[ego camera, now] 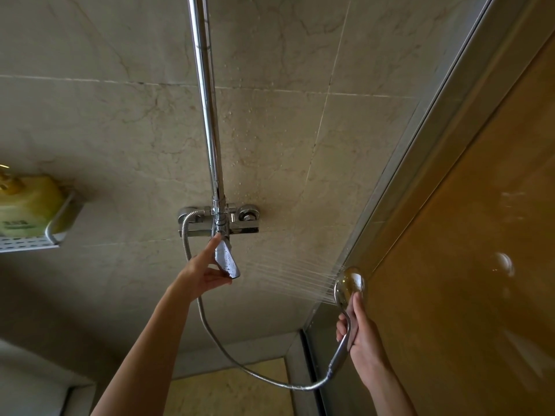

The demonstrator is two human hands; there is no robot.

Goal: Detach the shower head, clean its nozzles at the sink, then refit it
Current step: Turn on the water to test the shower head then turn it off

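The right hand (362,331) wraps the wet, likely slippery chrome shower head (350,285) by its rigid handle, spraying, while left hand (204,273) fingers pinch the mixer lever (227,259).

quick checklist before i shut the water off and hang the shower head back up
1. Right hand grips shower head handle: ok.
2. Left hand on mixer lever: ok.
3. Spray aimed at the tiled wall, away from you: ok.
4. Hose hangs in a loose loop, no kinks: ok.
5. All nozzles clear: cannot tell.
6. Holder on rail in view: not ok.
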